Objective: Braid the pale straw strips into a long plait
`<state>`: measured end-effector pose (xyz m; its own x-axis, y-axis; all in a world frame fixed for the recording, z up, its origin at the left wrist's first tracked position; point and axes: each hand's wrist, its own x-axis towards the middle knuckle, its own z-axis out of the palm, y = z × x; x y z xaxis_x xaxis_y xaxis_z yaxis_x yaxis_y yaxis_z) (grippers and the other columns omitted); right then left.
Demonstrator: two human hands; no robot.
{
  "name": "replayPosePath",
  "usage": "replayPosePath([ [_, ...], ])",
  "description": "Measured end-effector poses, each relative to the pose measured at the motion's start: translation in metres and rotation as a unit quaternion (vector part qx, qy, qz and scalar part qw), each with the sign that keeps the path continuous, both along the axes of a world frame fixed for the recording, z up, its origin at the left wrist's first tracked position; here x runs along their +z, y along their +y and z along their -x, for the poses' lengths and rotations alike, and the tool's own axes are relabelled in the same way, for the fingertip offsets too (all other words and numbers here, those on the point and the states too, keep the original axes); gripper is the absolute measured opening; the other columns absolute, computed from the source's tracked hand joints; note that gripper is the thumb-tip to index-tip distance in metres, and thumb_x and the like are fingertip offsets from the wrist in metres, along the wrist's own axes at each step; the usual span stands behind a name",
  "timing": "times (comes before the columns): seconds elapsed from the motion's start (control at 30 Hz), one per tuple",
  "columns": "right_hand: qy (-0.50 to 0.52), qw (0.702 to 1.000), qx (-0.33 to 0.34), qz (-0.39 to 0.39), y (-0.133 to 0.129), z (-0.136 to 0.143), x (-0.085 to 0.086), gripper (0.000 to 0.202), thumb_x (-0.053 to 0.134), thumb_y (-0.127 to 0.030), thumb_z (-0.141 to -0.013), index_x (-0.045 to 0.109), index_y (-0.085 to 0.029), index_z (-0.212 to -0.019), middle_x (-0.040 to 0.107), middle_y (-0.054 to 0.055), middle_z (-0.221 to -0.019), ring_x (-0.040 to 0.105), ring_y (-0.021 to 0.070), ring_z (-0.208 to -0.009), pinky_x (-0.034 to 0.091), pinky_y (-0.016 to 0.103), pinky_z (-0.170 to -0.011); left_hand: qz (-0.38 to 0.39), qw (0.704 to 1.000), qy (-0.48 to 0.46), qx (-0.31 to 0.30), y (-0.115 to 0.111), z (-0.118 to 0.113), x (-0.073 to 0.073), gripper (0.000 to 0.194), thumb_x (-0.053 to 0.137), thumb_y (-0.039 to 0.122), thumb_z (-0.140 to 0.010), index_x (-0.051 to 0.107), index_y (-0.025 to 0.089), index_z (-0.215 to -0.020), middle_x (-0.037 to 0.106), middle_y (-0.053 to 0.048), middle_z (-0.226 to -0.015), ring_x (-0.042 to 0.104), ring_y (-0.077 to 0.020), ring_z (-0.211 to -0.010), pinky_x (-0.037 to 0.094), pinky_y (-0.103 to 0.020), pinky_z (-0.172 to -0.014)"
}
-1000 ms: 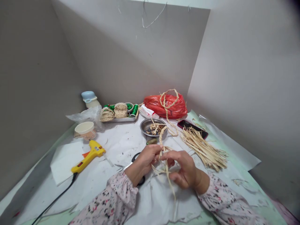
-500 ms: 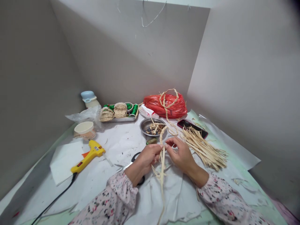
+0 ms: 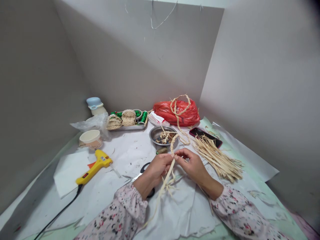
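Note:
A pale straw braid [image 3: 172, 144] runs from the far side of the table to my fingers, its loose strands [image 3: 165, 184] hanging toward me. My left hand [image 3: 160, 165] pinches the braid's working end between thumb and fingers. Right beside it, my right hand [image 3: 189, 164] is closed on the strands at the same spot, thumb and index fingertips together. The far length of braid loops over a red plastic bag [image 3: 160, 111]. Under my left wrist lie black-handled scissors [image 3: 144, 167], partly hidden.
A bundle of straw strips [image 3: 220, 160] lies right, over a phone [image 3: 197, 132]. A metal bowl [image 3: 152, 136] holds scraps. Left are a yellow glue gun [image 3: 93, 169] with its cord, a paper cup [image 3: 90, 136] and a lidded bottle [image 3: 96, 105]. A tray [image 3: 133, 127] carries braided coils and green thread.
The loose strands have swung from hanging straight down to slanting lower left. My right fingertips have moved slightly left, closing in on the braid beside my left fingers.

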<state>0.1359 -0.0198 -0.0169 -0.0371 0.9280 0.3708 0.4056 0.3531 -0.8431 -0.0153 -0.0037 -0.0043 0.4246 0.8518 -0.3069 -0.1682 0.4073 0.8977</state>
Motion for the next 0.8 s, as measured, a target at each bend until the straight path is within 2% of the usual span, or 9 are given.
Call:
replayPosePath([
  [0.3,0.032,0.999,0.001,0.012,0.0022,0.0001,-0.0027,0.015,0.056,-0.029,-0.083,0.066,-0.018,-0.082,0.067,0.002,-0.079,0.059,0.0163,-0.075,0.045,0.027,-0.072,-0.011,1.000,0.025,-0.011,-0.0026,0.0005,-0.0027,0.027,0.066,0.037,-0.068,0.046,0.019,-0.064,0.029,0.011,-0.043,0.022,-0.0037,-0.036,0.017,-0.020,-0.040],
  [0.47,0.017,1.000,-0.002,0.015,0.0037,-0.0001,-0.0047,0.015,0.057,-0.029,-0.083,0.068,-0.018,-0.083,0.068,0.003,-0.080,0.060,0.0169,-0.075,0.045,0.029,-0.072,-0.066,0.996,0.065,-0.008,-0.0014,0.0005,-0.0032,0.030,0.061,0.040,-0.072,0.044,0.019,-0.061,0.028,0.010,-0.045,0.019,-0.0037,-0.038,0.010,-0.022,-0.041],
  [0.63,0.023,0.999,-0.007,0.028,0.0042,0.0000,-0.0074,0.014,0.058,-0.029,-0.081,0.068,-0.018,-0.083,0.068,0.003,-0.079,0.060,0.0169,-0.074,0.045,0.029,-0.072,-0.107,0.990,0.097,0.000,-0.0005,-0.0012,-0.0047,0.026,0.056,0.034,-0.074,0.042,0.018,-0.059,0.031,0.008,-0.047,0.021,-0.0044,-0.041,0.013,-0.022,-0.042],
  [0.8,0.043,0.998,-0.011,0.043,0.0039,0.0009,-0.0074,0.013,0.058,-0.028,-0.081,0.066,-0.018,-0.082,0.068,0.002,-0.079,0.060,0.0167,-0.074,0.046,0.029,-0.072,-0.129,0.985,0.115,0.001,-0.0006,-0.0016,-0.0052,0.026,0.054,0.035,-0.077,0.042,0.019,-0.060,0.033,0.008,-0.047,0.023,-0.0057,-0.041,0.015,-0.023,-0.043],
])
